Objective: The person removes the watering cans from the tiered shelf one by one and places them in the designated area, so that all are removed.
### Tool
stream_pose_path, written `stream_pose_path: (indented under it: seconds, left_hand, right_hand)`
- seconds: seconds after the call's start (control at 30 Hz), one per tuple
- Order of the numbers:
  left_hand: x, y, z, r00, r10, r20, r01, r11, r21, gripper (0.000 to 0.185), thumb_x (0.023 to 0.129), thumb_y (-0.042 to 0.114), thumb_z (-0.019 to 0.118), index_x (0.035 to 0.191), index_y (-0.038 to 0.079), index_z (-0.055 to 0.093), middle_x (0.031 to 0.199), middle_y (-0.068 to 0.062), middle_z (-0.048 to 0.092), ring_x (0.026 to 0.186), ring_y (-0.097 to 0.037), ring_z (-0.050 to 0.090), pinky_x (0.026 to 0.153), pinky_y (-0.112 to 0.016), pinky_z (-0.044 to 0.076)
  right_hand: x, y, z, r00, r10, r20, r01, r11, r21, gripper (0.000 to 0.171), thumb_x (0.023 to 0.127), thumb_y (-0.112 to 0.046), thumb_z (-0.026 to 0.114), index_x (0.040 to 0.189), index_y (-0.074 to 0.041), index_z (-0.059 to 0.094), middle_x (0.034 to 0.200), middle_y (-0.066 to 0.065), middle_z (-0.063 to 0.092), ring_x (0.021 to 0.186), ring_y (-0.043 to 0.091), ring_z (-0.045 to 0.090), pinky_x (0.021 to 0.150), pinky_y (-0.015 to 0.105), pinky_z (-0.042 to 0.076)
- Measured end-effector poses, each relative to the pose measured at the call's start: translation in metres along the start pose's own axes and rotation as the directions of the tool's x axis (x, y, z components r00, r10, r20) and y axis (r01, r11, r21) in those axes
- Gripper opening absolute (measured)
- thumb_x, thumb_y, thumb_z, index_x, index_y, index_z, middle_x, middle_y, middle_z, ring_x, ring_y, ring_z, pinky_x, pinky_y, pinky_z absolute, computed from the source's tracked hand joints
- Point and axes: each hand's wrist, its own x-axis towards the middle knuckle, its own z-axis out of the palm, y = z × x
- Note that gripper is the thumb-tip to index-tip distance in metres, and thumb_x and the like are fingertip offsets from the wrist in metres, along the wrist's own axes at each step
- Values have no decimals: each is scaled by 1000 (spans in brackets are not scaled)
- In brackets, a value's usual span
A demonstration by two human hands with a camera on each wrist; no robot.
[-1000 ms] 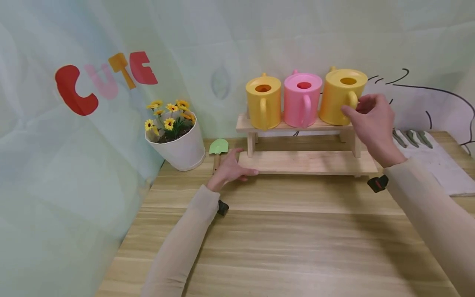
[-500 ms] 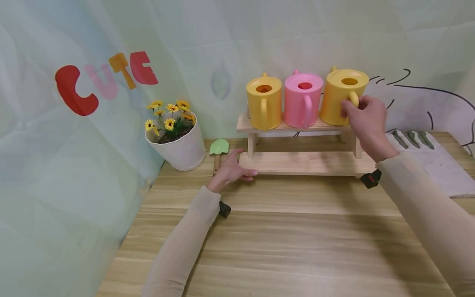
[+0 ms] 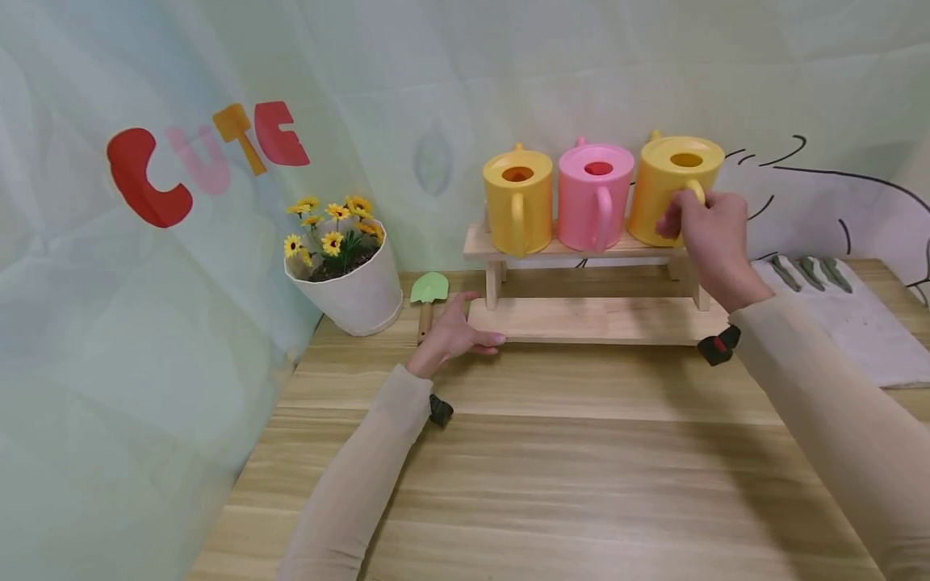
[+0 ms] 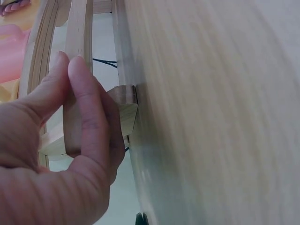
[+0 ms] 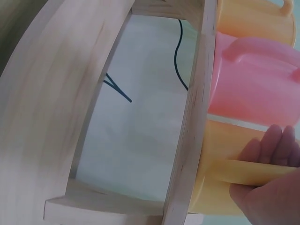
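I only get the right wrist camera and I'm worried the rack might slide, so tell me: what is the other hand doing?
Observer: The left hand grips the left end of the wooden rack at its lower tier.
Operator: I see two cans. Are there more?
Observer: Three stand on the upper tier: the left yellow can, the pink can and the right yellow can, whose handle the right hand grips.
Operator: Anything left of the rack?
Observer: A white flower pot with yellow flowers, and a small green trowel beside it.
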Motion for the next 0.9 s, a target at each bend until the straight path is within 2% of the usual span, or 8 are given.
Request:
stream_pose_path:
  seconds: [0.13,0.3,0.47,0.77,0.9]
  left_hand:
    - [0,0,0,1000,-3,-3,3,1000,0,109,89,-6,86,173,11,18,162,-38,35,66,-13,75,70,-25,72]
    - [1,0,0,1000,-5,-7,5,1000,-5,109,89,-6,86,172,11,19,162,-38,35,66,-13,74,70,-25,72]
    - [1,0,1,1000,-6,-7,6,1000,-12,108,89,-7,86,172,12,19,162,-39,34,65,-12,74,69,-25,71]
    - [2,-1,1,1000,-10,-6,10,1000,-21,109,89,-8,85,172,12,19,163,-39,34,66,-13,75,69,-25,71]
    - [3,-2,0,1000,-7,-5,7,1000,-30,108,89,-7,85,172,12,19,164,-39,32,66,-12,75,70,-26,72]
  right_hand:
    - [0,-1,2,1000,16,-22,-15,1000,15,31,114,-31,45,102,-8,63,79,-11,61,76,7,62,73,10,61]
    - [-1,1,3,997,6,-80,-11,998,-63,38,112,-34,40,93,-8,58,69,-13,54,77,13,55,66,18,51]
    - [-3,4,2,995,-25,-94,13,993,-117,41,112,-36,36,89,-9,56,64,-14,52,77,15,54,64,22,47]
    - [-5,8,-4,992,-65,-106,52,992,-118,39,111,-33,37,85,-10,56,59,-16,51,71,12,54,59,22,46]
    - [-8,7,-6,990,-74,-123,64,994,-89,40,109,-30,41,74,-15,55,54,-16,50,61,10,52,51,22,43]
